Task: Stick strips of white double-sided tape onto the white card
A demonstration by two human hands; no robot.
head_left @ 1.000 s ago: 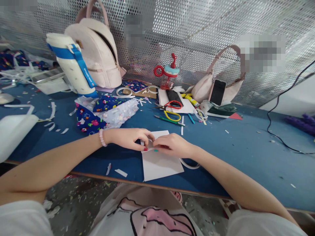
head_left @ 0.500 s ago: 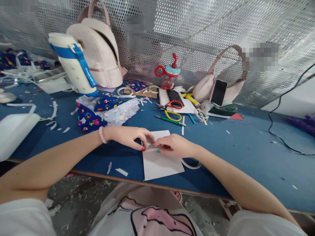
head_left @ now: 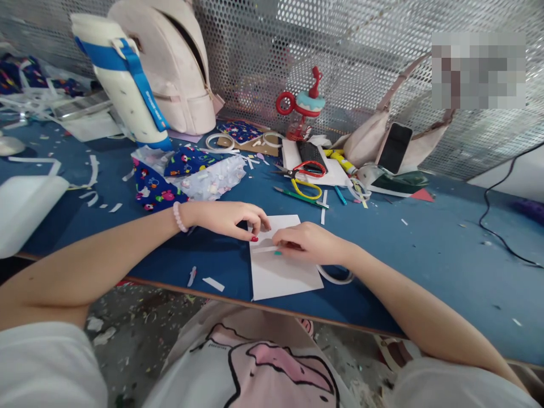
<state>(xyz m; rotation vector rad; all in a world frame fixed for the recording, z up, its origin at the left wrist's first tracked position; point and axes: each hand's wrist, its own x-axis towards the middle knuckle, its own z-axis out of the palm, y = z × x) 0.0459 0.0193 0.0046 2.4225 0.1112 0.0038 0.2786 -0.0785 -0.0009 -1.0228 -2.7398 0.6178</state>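
A white card (head_left: 287, 279) lies near the table's front edge, with a narrow white strip (head_left: 264, 249) running across it. My left hand (head_left: 232, 220) hovers at the card's upper left, its thumb and fingers curved and apart with nothing visible between them. On the card's right side, my right hand (head_left: 312, 243) has its fingers curled together at the right end of the strip; the fingertips are partly hidden. A roll of white tape (head_left: 338, 276) lies partly under my right wrist.
Behind the hands lie scissors (head_left: 306, 178), a green pen-like tool (head_left: 300, 197) and crumpled patterned wrapping paper (head_left: 159, 184). A bottle (head_left: 121, 85), a backpack (head_left: 182, 85), a red-handled cup (head_left: 300, 119) and a phone (head_left: 395, 148) stand along the mesh wall. Paper scraps (head_left: 213, 283) are scattered about.
My left thumb and fingers have come slightly away from the strip, so more of its left end shows. My right hand stays at the strip. The camera view has shifted a little.
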